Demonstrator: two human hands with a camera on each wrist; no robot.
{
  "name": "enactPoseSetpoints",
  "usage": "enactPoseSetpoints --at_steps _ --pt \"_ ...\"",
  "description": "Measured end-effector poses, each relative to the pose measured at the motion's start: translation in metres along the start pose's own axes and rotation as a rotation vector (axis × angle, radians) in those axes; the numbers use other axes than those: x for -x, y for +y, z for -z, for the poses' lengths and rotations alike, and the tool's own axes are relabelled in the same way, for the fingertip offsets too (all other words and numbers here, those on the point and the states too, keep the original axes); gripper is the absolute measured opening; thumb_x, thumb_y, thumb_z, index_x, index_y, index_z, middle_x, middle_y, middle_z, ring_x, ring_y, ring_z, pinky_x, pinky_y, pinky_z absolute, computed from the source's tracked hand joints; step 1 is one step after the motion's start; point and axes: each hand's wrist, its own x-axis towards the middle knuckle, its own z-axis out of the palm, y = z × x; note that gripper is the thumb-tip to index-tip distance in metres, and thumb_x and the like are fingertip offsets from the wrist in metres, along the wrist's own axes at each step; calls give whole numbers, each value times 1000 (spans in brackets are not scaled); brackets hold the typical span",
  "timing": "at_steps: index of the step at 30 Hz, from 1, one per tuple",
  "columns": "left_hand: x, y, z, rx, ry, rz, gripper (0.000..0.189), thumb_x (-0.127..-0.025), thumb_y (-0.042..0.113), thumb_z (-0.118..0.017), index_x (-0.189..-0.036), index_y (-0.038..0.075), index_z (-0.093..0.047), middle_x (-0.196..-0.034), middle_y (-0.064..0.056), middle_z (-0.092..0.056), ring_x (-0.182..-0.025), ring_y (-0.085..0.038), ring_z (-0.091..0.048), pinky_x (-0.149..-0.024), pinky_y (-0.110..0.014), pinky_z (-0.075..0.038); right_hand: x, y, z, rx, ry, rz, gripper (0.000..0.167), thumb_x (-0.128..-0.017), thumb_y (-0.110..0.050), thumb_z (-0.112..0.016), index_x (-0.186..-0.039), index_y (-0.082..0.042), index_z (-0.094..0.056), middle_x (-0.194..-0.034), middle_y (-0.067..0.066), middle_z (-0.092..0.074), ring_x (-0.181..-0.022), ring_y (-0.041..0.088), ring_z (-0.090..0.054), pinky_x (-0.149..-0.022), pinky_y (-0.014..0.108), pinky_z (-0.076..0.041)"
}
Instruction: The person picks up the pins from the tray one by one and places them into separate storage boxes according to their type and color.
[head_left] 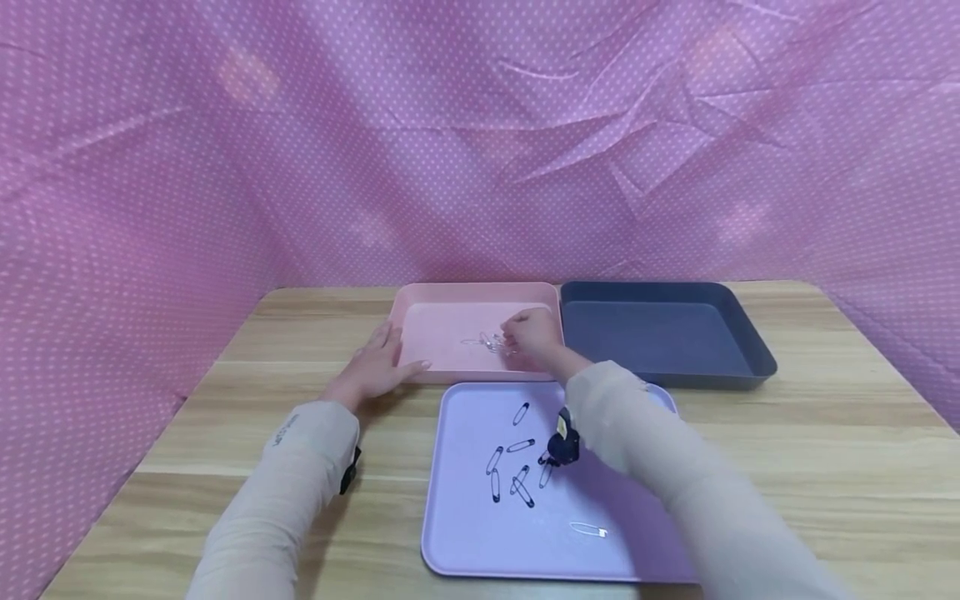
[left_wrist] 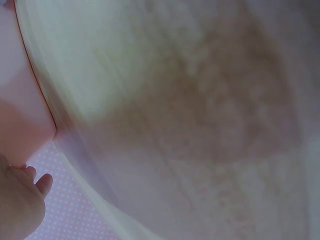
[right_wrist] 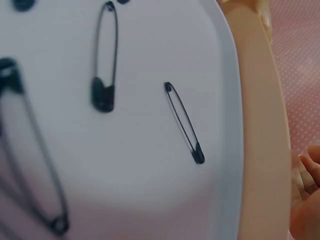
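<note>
Reaching into a pink tray point(head_left: 442, 377) with the right hand point(head_left: 532, 335), at eleven o'clock from the middle of the purple tray point(head_left: 459, 517). Bunched close at the fingertips beside a small heap of silver safety pins point(head_left: 489, 342), near the pink tray's middle — whether pinching one, cannot tell. Resting at the pink tray's nine o'clock side with the left hand point(head_left: 375, 365), fingers straight and spread, thumb apart.

Lying on the purple tray: one silver pin point(head_left: 588, 530) at five o'clock, plus several black pins point(head_left: 495, 486), mostly between eight and eleven, two crossed.

Best to set pins down low, flat against the heap, then part finger and thumb gently — while steadying the pink tray with a light left touch.

Mind the raised wall just beside the dark tray point(head_left: 660, 333), at one o'clock. Keep the wrist camera point(head_left: 564, 442) high over the black pins when drawing back. Probably roomiest above the table point(head_left: 825, 467), toward three o'clock.
</note>
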Motion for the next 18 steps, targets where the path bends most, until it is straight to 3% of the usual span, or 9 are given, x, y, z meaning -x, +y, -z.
enactPoseSetpoints --at_steps 8,18 --pt "3 0 -2 2 -2 -7 92 -79 64 -35 -136 -2 -7 -142 -18 5 -128 -31 3 -99 -51 -9 25 -5 17 110 -22 19 15 -83 -6 -52 -89 4 -62 -82 14 -61 -72 20 -60 -62 24 -50" --pt "6 0 -3 7 -6 -15 94 -78 66 -34 -136 -2 -5 -142 -18 5 -128 -32 3 -99 -52 -8 54 -6 35 96 -64 21 16 -83 -7 -53 -90 5 -61 -81 15 -63 -66 17 -61 -61 25 -50"
